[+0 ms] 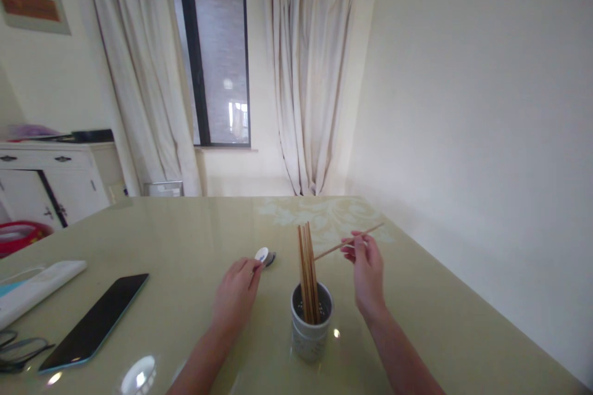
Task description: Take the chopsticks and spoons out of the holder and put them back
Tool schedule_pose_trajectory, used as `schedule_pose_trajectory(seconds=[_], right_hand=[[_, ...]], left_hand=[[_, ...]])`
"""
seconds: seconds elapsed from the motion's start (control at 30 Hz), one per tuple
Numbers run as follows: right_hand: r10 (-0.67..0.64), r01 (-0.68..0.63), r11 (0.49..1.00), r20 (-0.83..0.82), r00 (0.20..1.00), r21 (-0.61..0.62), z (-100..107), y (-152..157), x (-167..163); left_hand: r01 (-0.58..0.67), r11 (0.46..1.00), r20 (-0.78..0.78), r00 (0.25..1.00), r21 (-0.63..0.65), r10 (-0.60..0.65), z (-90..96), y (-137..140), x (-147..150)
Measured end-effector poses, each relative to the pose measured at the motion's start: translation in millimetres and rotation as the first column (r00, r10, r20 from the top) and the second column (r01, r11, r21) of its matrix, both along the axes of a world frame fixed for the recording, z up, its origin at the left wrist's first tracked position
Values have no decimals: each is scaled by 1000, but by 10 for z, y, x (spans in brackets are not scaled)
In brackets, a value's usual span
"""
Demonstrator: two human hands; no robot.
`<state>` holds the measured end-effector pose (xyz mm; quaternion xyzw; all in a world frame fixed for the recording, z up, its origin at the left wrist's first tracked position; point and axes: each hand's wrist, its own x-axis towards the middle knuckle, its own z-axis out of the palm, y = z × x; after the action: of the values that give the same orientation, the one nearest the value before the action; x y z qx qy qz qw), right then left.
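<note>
In my right hand, a thin wooden chopstick is pinched between the fingers. It slants, its left end close to the upright chopsticks and its other end pointing up to the right. Those several chopsticks stand in a grey metal holder with small holes, between my two hands. My left hand is closed, its thumb and fingertips pinching the edge of a small white round piece with a blue mark. Something small and grey shows just behind that piece; I cannot tell what it is.
A dark-screened phone or tablet lies on the glossy greenish table at left. Beside it are a white power strip and dark cables or glasses. A wall borders the table's right side.
</note>
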<state>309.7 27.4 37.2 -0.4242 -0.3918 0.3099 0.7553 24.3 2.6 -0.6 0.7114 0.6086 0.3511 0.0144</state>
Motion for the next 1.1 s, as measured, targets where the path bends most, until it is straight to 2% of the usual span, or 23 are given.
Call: schedule_pose_trajectory(seconds=[0.07, 0.13, 0.27, 0.37, 0.5, 0.67, 0.9, 1.0, 1.1], right_hand=[[-127, 137, 984, -97, 987, 111, 125, -33, 177], [-123, 164, 966, -201, 972, 201, 237, -96, 275], [49, 8, 972, -238, 970, 233, 341, -228, 191], [168, -144, 975, -133, 977, 170, 316, -284, 10], [262, -265, 962, 61, 963, 69, 239, -317, -166], [368, -355, 930, 231, 901, -96, 159, -332, -283], [392, -368, 920, 265, 881, -135, 69, -312, -374], [387, -365, 922, 281, 878, -128, 43, -300, -375], [359, -339, 933, 313, 879, -116, 31, -299, -361]], left_hand=[[-72, 996, -120, 991, -56, 65, 3, 13, -67], [-119, 986, -226, 970, -117, 91, 2, 12, -81], [-180, 964, -344, 933, -194, 105, 4, 4, -53], [-218, 951, -378, 918, -221, 122, 14, 2, -64], [-235, 948, -386, 912, -215, 139, 13, -1, -109], [-211, 955, -368, 922, -207, 124, 9, -7, -124], [-170, 975, -305, 945, -146, 120, 18, -8, -66], [-103, 987, -172, 982, -121, 82, -2, 15, -46], [-25, 992, 55, 998, -128, 32, -20, 23, -14]])
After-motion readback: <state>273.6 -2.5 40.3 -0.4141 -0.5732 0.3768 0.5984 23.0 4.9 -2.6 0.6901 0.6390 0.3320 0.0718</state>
